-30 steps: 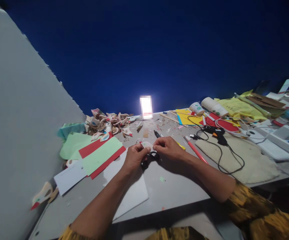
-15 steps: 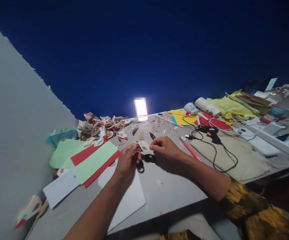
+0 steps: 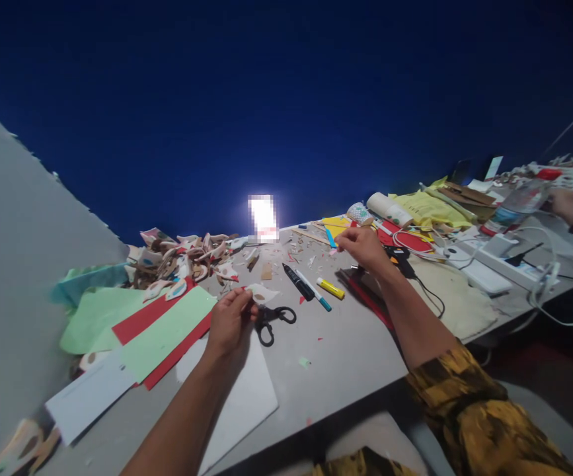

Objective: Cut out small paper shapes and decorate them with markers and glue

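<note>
My left hand [image 3: 232, 318] pinches a small white cut-out piece [image 3: 265, 293] with a brown spot and a red end. Black-handled scissors [image 3: 286, 315] lie just beside it, partly covered by the hand and the piece. My right hand [image 3: 365, 247] is raised over the right side of the table, fingertips drawn together; whatever is in them, if anything, is too small to make out. Beneath its forearm are a red stick-like item [image 3: 369, 299] and a black glue gun [image 3: 401, 262], both partly hidden. Between the hands lie a black marker [image 3: 298, 282], a teal-ended pen [image 3: 314, 291] and a yellow tube [image 3: 330, 288].
Spotted cut-outs are heaped at the back left [image 3: 167, 261]. Green card [image 3: 167, 334] and white sheets [image 3: 246, 403] lie at left. On the right are a power strip [image 3: 519, 264], cables, a plastic bottle [image 3: 517, 206] and another person's hand [image 3: 566, 203].
My right hand has let go of the cut-out and moved right and up, away from my left hand. The view has shifted right, bringing another person's hand in.
</note>
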`<state>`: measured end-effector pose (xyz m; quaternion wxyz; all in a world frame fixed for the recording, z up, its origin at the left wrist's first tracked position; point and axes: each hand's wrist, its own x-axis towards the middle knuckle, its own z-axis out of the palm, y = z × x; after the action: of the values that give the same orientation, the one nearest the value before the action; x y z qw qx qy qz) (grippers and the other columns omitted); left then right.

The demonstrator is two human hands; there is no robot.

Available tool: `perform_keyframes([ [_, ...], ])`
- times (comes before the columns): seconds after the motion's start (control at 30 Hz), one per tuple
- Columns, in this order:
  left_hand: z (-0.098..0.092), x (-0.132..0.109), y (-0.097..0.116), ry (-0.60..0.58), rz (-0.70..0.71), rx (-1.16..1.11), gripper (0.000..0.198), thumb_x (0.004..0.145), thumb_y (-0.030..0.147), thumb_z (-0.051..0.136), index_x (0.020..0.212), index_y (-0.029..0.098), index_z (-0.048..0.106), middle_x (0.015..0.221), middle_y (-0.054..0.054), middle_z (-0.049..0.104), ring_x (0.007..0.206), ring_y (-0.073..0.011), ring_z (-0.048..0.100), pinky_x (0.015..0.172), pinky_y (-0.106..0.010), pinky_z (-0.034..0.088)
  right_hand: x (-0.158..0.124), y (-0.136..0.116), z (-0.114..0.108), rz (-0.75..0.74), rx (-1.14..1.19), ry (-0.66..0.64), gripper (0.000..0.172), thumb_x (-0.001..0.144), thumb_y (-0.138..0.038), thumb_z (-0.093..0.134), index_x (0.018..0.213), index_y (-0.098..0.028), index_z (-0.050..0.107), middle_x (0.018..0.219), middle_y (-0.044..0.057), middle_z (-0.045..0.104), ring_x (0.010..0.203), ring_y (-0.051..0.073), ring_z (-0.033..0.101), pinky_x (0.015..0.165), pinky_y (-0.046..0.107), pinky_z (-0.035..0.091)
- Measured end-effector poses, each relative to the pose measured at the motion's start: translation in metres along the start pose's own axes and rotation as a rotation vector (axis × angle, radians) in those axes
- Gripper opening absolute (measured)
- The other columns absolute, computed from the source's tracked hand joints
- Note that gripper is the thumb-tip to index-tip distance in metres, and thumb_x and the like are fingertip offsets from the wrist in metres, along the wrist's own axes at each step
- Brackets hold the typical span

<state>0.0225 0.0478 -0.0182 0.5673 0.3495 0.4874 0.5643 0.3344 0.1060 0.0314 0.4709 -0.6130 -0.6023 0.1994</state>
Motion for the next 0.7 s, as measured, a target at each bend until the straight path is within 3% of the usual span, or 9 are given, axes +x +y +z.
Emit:
perform_keyframes([
  [0.13, -0.006, 0.007, 0.0, 0.042, 0.048, 0.028, 0.027, 0.063, 0.032, 0.081, 0.072, 0.016, 0.062, 0.054, 0.0, 0.061, 0.049, -0.0117, 0.055, 0.047, -0.021, 0.041, -0.014, -0.005, 0.02, -0.03, -0.293, -0.335, 0.018, 0.083, -0.03, 0.066, 0.074, -0.018, 0.076, 0.07, 0.004, 0.074, 0.06, 0.015, 0.059, 0.058, 0.026, 0.036],
  [0.23, -0.007, 0.009, 0.0, 0.062, 0.072, 0.036, 0.028, 0.063, 0.035, 0.081, 0.07, 0.016, 0.061, 0.052, 0.001, 0.059, 0.047, -0.0106, 0.053, 0.047, -0.021, 0.041, -0.036, -0.018, 0.042, -0.129, -0.582, -0.492, 0.02, 0.081, -0.041, 0.077, 0.078, -0.021, 0.077, 0.082, 0.008, 0.078, 0.075, 0.021, 0.068, 0.064, 0.029, 0.038],
  [0.37, -0.006, 0.006, 0.004, 0.099, 0.107, 0.075, 0.024, 0.064, 0.031, 0.08, 0.071, 0.016, 0.062, 0.054, 0.002, 0.06, 0.049, -0.0104, 0.054, 0.048, -0.021, 0.042, -0.057, -0.032, 0.057, -0.218, -0.809, -0.551, 0.041, 0.079, -0.053, 0.08, 0.101, -0.019, 0.075, 0.102, 0.016, 0.078, 0.096, 0.032, 0.072, 0.074, 0.033, 0.044],
  [0.53, -0.007, 0.006, 0.004, 0.1, 0.142, 0.053, 0.022, 0.065, 0.029, 0.078, 0.069, 0.016, 0.061, 0.057, 0.001, 0.061, 0.051, -0.0108, 0.056, 0.051, -0.022, 0.046, -0.06, -0.034, 0.052, -0.215, -0.883, -0.649, 0.063, 0.07, -0.059, 0.084, 0.116, -0.02, 0.067, 0.108, 0.017, 0.077, 0.1, 0.036, 0.072, 0.075, 0.034, 0.045],
  [0.7, -0.007, 0.006, -0.001, 0.093, 0.127, 0.02, 0.021, 0.067, 0.03, 0.078, 0.071, 0.017, 0.062, 0.058, 0.002, 0.062, 0.051, -0.0111, 0.056, 0.051, -0.023, 0.046, -0.058, -0.032, 0.049, -0.212, -0.899, -0.724, 0.061, 0.071, -0.046, 0.085, 0.122, -0.021, 0.063, 0.113, 0.017, 0.076, 0.102, 0.037, 0.072, 0.071, 0.033, 0.043],
])
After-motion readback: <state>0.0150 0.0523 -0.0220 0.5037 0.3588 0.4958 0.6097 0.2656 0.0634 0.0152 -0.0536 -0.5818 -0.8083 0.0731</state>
